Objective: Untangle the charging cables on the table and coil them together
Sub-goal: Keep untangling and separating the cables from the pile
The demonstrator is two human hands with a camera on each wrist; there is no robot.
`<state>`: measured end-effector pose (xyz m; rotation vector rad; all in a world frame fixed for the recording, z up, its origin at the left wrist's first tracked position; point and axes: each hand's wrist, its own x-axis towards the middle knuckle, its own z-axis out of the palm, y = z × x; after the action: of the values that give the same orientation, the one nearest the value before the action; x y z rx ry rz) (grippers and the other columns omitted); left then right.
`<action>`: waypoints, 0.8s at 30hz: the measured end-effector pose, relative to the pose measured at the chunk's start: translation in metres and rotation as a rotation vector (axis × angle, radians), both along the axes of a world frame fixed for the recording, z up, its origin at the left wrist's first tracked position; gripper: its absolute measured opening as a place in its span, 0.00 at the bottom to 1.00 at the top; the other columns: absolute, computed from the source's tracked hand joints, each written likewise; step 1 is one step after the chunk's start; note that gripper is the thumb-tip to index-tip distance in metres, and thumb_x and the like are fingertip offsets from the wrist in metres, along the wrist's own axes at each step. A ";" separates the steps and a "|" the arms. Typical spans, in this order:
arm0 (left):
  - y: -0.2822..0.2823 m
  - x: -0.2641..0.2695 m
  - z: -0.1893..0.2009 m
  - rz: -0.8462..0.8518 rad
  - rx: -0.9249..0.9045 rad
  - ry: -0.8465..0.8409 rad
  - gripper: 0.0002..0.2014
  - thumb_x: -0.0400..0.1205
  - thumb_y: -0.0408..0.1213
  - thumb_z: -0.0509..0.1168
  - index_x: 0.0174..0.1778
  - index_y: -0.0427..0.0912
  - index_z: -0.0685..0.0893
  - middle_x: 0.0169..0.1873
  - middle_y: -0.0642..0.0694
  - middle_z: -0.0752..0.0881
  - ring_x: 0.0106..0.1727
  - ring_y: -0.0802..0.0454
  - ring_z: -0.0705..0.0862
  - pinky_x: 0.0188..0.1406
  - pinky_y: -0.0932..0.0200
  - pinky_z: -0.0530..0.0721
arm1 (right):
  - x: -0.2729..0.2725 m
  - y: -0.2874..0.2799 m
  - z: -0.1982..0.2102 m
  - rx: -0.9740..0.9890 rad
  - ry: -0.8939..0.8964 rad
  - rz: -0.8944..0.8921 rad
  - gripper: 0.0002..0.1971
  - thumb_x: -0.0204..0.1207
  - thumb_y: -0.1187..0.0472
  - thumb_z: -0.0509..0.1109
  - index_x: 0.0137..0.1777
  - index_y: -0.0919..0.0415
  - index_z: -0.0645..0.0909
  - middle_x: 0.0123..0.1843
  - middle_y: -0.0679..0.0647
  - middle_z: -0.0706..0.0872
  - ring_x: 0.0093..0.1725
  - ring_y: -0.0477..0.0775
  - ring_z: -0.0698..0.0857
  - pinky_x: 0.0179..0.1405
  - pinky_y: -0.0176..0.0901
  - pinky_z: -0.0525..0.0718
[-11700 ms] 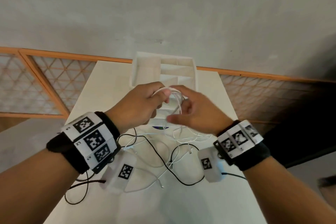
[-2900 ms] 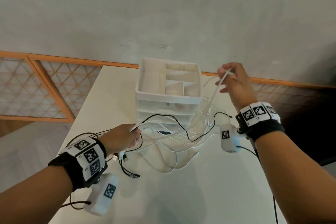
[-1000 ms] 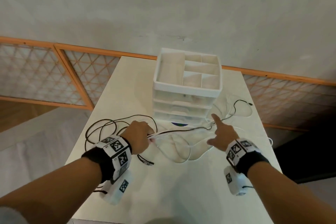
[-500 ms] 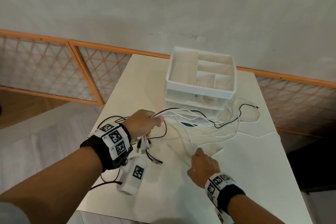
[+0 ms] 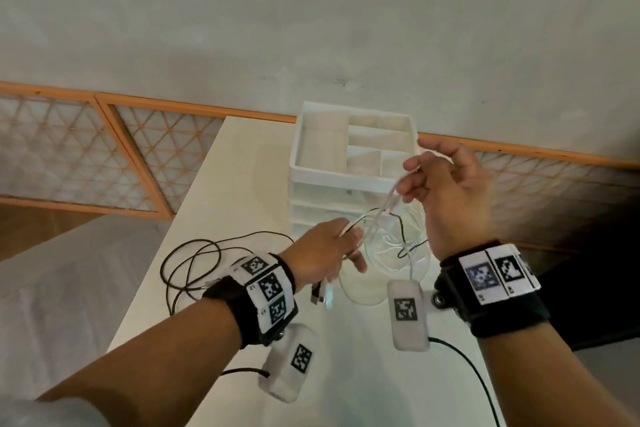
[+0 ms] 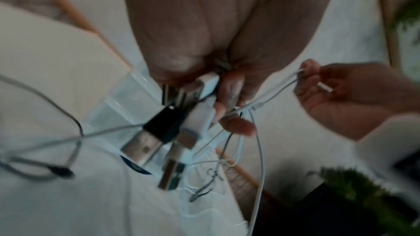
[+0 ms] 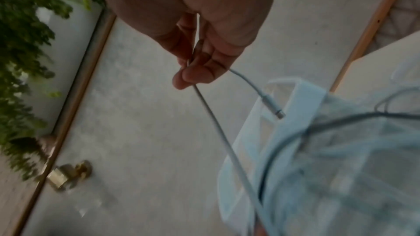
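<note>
charging cables, mixed lot, on and above a white table (image 5: pixel 363 374); progress judged as partway: plug ends gathered, untangling unfinished, coiling not begun; left hand (image 5: pixel 323 255) held low over the table, fingers curled round a bunch of cables with the usb plugs (image 6: pixel 163 132) hanging below the fist, about 4 plugs countable in the left wrist view, 1 black-bodied, the rest white or silver, exact count unsure through blur; right hand (image 5: pixel 450 191) raised in front of the drawer unit (image 5: pixel 349 180), thumb and forefinger pinching 1 white cable (image 7: pixel 218 132) close to its small connector (image 7: pixel 274 109), other fingers loosely spread; that cable runs taut down to the left hand; white cables (image 5: pixel 381 253) lie in loose overlapping loops on the table between the hands, number not countable, crossings visible, so separation remains; 1 black cable (image 5: pixel 194 270) lies in several loops at the left table edge, with 1 strand crossing the white loops; 1 white drawer unit with an open divided tray on top, standing at the far end of the table; left to do, by judgement: draw each strand free, then wind all into 1 coil
</note>
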<state>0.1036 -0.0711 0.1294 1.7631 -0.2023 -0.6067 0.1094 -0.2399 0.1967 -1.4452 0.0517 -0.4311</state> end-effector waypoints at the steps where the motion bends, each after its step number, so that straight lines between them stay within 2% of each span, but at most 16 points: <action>1: 0.005 0.001 -0.006 -0.001 0.096 -0.056 0.13 0.90 0.46 0.55 0.45 0.42 0.74 0.36 0.51 0.89 0.24 0.54 0.72 0.28 0.58 0.74 | 0.003 -0.009 0.002 0.023 -0.004 -0.057 0.13 0.83 0.74 0.59 0.54 0.61 0.83 0.38 0.59 0.87 0.26 0.55 0.85 0.24 0.41 0.80; 4: 0.029 0.010 -0.024 0.045 0.296 -0.137 0.15 0.90 0.47 0.53 0.44 0.40 0.74 0.36 0.52 0.86 0.22 0.58 0.73 0.26 0.62 0.72 | 0.012 -0.041 0.001 0.067 0.012 -0.245 0.11 0.84 0.74 0.59 0.53 0.63 0.82 0.39 0.57 0.86 0.25 0.52 0.85 0.25 0.41 0.82; 6: 0.042 0.013 -0.032 0.055 0.383 -0.146 0.15 0.90 0.47 0.53 0.44 0.40 0.73 0.38 0.50 0.86 0.21 0.62 0.74 0.28 0.60 0.72 | 0.017 -0.059 -0.006 0.064 0.038 -0.350 0.10 0.84 0.74 0.60 0.56 0.65 0.82 0.39 0.57 0.86 0.25 0.50 0.86 0.26 0.42 0.83; 8: 0.048 0.015 -0.034 0.101 0.352 -0.124 0.15 0.90 0.45 0.55 0.43 0.41 0.73 0.36 0.48 0.84 0.24 0.56 0.74 0.32 0.57 0.72 | 0.024 -0.076 -0.020 -0.008 0.168 -0.396 0.11 0.83 0.72 0.62 0.61 0.65 0.81 0.43 0.57 0.89 0.29 0.52 0.89 0.33 0.46 0.89; 9: 0.049 0.017 -0.031 0.137 0.282 -0.105 0.14 0.90 0.44 0.55 0.41 0.40 0.74 0.35 0.47 0.83 0.25 0.53 0.73 0.33 0.56 0.72 | 0.026 -0.083 -0.030 -0.137 0.308 -0.370 0.14 0.82 0.70 0.64 0.65 0.62 0.81 0.48 0.57 0.91 0.35 0.54 0.92 0.42 0.51 0.91; 11: 0.045 0.019 -0.015 0.195 0.125 -0.093 0.14 0.90 0.40 0.57 0.40 0.39 0.77 0.35 0.45 0.83 0.25 0.50 0.72 0.32 0.54 0.73 | 0.021 -0.083 -0.039 -0.581 0.601 -0.212 0.23 0.76 0.60 0.69 0.72 0.50 0.78 0.54 0.55 0.93 0.48 0.59 0.93 0.59 0.59 0.89; 13: 0.036 0.024 0.008 0.202 0.027 -0.122 0.14 0.90 0.40 0.58 0.41 0.39 0.79 0.35 0.45 0.86 0.25 0.49 0.73 0.31 0.55 0.74 | 0.009 -0.068 -0.038 -0.944 0.698 -0.097 0.31 0.69 0.50 0.68 0.75 0.41 0.75 0.58 0.56 0.92 0.57 0.60 0.90 0.65 0.57 0.86; 14: 0.030 0.027 0.019 0.193 -0.012 -0.138 0.13 0.90 0.40 0.58 0.42 0.39 0.79 0.34 0.46 0.87 0.26 0.48 0.73 0.30 0.55 0.74 | 0.004 -0.055 -0.033 -1.063 0.668 -0.082 0.31 0.70 0.49 0.68 0.77 0.41 0.74 0.64 0.58 0.89 0.61 0.62 0.88 0.66 0.56 0.84; 16: 0.019 0.033 0.041 0.183 -0.069 -0.149 0.13 0.90 0.40 0.58 0.43 0.39 0.79 0.31 0.47 0.87 0.27 0.47 0.73 0.29 0.55 0.75 | -0.004 -0.028 -0.021 -1.206 0.496 -0.117 0.29 0.72 0.51 0.69 0.76 0.43 0.75 0.74 0.63 0.76 0.64 0.67 0.83 0.60 0.57 0.84; 18: 0.012 0.038 0.057 0.199 -0.078 -0.147 0.14 0.90 0.40 0.58 0.40 0.39 0.77 0.28 0.47 0.86 0.26 0.48 0.72 0.28 0.56 0.74 | -0.011 -0.004 -0.004 -1.184 0.251 -0.216 0.22 0.73 0.55 0.67 0.68 0.47 0.80 0.79 0.60 0.66 0.69 0.68 0.77 0.55 0.59 0.82; 19: 0.009 0.040 0.064 0.209 -0.065 -0.145 0.14 0.90 0.40 0.58 0.39 0.39 0.77 0.27 0.47 0.85 0.25 0.48 0.72 0.28 0.56 0.74 | -0.012 0.003 0.003 -1.110 0.105 -0.246 0.18 0.73 0.55 0.65 0.62 0.49 0.84 0.78 0.59 0.68 0.69 0.67 0.76 0.55 0.59 0.82; 21: 0.006 0.043 0.073 0.225 -0.034 -0.136 0.14 0.90 0.39 0.58 0.39 0.39 0.77 0.27 0.46 0.84 0.22 0.50 0.72 0.28 0.56 0.74 | -0.013 0.014 0.015 -0.982 -0.066 -0.158 0.14 0.77 0.51 0.60 0.50 0.49 0.87 0.64 0.53 0.82 0.61 0.60 0.80 0.55 0.61 0.82; 22: 0.004 0.044 0.076 0.233 -0.032 -0.126 0.14 0.89 0.38 0.59 0.38 0.39 0.77 0.27 0.45 0.83 0.22 0.51 0.72 0.28 0.56 0.75 | -0.013 0.017 0.018 -0.975 -0.056 -0.045 0.15 0.79 0.46 0.58 0.46 0.46 0.86 0.54 0.49 0.86 0.55 0.56 0.82 0.53 0.59 0.82; 24: 0.002 0.044 0.080 0.260 -0.062 -0.088 0.14 0.89 0.38 0.60 0.37 0.39 0.77 0.27 0.44 0.80 0.23 0.52 0.71 0.25 0.58 0.76 | -0.011 0.021 0.018 -1.049 0.063 0.208 0.19 0.81 0.36 0.57 0.45 0.44 0.84 0.39 0.44 0.86 0.45 0.50 0.83 0.45 0.54 0.82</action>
<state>0.1475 -0.0689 0.2092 1.7223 -0.0500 -0.3328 0.0980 -0.2190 0.2149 -2.4647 -0.3174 -0.2319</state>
